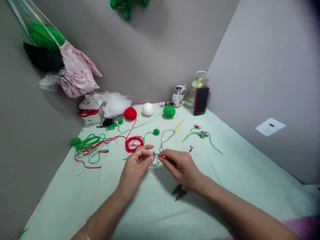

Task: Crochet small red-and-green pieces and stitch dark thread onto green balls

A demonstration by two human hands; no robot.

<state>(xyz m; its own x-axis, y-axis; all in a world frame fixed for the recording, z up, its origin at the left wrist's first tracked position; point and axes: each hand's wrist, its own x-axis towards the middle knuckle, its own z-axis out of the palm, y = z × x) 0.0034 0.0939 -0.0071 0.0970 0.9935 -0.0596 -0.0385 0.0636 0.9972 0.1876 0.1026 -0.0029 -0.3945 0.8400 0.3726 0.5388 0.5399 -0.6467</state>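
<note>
Near the middle of the table my left hand [136, 165] is closed, thumb and forefinger pinching a small dark knotted bit of black yarn. Just to its right, the fingertips of my right hand [181, 166] are pressed together on a strand of the same black yarn [162, 141]. From between the hands this yarn loops up the table towards a yellow-handled crochet hook [178, 127]. Partly hidden under my right hand lie dark pointed blades [179, 192], apparently snips. A tiny dark and pinkish piece [191, 148] rests right of that hand.
Behind stand red [130, 113], white [148, 109] and green [169, 112] yarn balls. Tangled yarn [92, 146] and a red coil [134, 144] lie left; green-and-red pieces [201, 133] right. A pen cup [178, 96], bottle [191, 96] and phone [201, 101] stand at the back.
</note>
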